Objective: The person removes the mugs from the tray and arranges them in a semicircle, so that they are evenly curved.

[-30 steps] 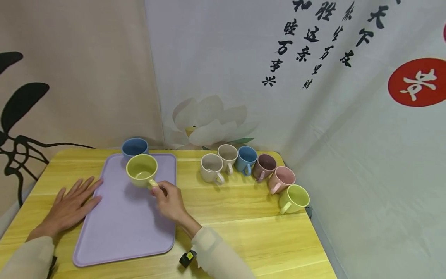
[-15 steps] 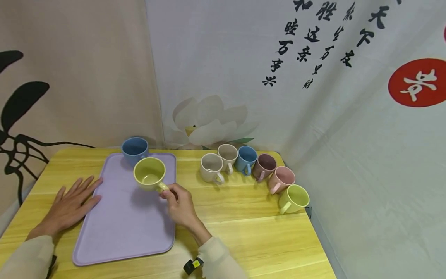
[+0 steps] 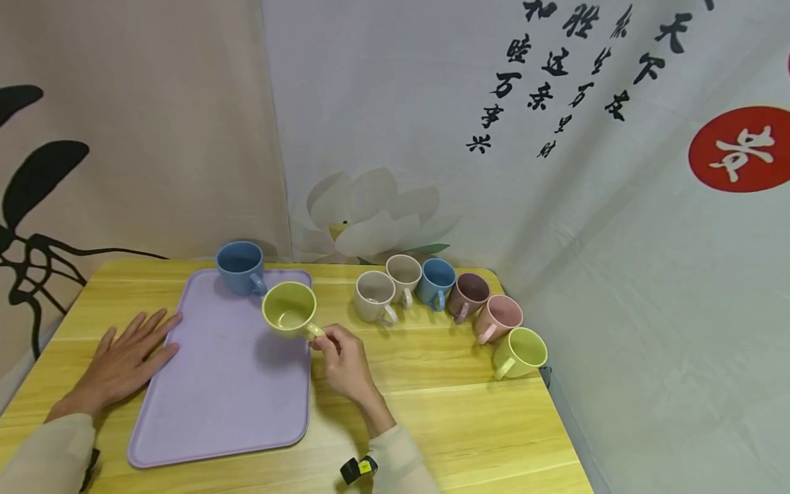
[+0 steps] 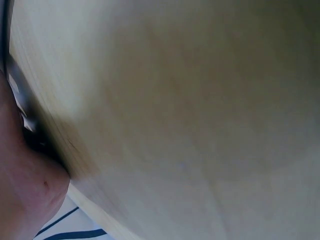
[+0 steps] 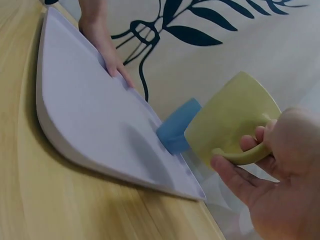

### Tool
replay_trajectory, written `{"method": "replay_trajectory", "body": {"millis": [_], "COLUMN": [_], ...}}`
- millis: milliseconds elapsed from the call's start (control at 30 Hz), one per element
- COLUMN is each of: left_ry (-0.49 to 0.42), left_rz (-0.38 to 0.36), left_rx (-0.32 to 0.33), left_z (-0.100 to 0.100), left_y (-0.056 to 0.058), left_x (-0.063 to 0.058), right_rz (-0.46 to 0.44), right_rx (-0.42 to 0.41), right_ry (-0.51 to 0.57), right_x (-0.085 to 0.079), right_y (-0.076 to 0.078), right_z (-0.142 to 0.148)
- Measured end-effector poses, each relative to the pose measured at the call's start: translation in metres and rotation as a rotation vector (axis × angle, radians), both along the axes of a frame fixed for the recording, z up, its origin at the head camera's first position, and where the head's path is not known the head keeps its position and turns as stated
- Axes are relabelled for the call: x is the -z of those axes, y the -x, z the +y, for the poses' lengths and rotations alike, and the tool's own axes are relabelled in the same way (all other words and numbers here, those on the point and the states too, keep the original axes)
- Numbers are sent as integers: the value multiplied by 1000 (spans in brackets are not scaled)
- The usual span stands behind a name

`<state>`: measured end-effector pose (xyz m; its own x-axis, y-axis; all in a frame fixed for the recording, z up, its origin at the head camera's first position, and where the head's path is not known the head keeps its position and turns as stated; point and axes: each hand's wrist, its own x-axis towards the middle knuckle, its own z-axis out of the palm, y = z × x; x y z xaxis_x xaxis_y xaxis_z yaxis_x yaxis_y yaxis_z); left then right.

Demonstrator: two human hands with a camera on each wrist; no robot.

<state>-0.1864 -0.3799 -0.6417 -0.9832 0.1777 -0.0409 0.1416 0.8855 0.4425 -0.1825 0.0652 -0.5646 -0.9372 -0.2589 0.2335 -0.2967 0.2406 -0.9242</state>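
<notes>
My right hand [image 3: 347,363] pinches the handle of a yellow-green mug [image 3: 289,309], holding it upright above the right side of a lavender tray [image 3: 228,384]. In the right wrist view the mug [image 5: 232,120] hangs clear of the tray, thumb and fingers round its handle. A blue mug [image 3: 239,267] stands at the tray's far end, its handle toward the yellow-green one. My left hand [image 3: 126,360] lies flat with fingers spread, fingertips at the tray's left edge. The left wrist view shows mostly blurred tabletop and part of that hand [image 4: 30,195].
Along the back right of the wooden table [image 3: 432,418] runs a curved row of mugs: two off-white ones [image 3: 374,309], a blue one [image 3: 435,288], a purple one [image 3: 465,298], a pink one [image 3: 498,319] and another yellow-green one [image 3: 518,353]. A printed curtain [image 3: 395,103] hangs behind.
My right hand has carried the yellow-green mug to the right and slightly nearer, away from the blue mug, whose handle now shows. The left hand stays in place on the tray's edge.
</notes>
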Motion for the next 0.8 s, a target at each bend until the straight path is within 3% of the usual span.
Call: {"method": "replay_trajectory", "body": {"millis": [333,800], "left_ry": [5,5], "left_rz": [-23,-1], "left_rx": [-13,-5], "left_z": [0,1], "left_y": [1,1], "left_x": [-1,-2], "right_rz": [1,-57], "right_rx": [29,31], "right_ry": [-40,-5], "right_x": [5,19], "right_y": [2,2], "right_z": [27,61]}}
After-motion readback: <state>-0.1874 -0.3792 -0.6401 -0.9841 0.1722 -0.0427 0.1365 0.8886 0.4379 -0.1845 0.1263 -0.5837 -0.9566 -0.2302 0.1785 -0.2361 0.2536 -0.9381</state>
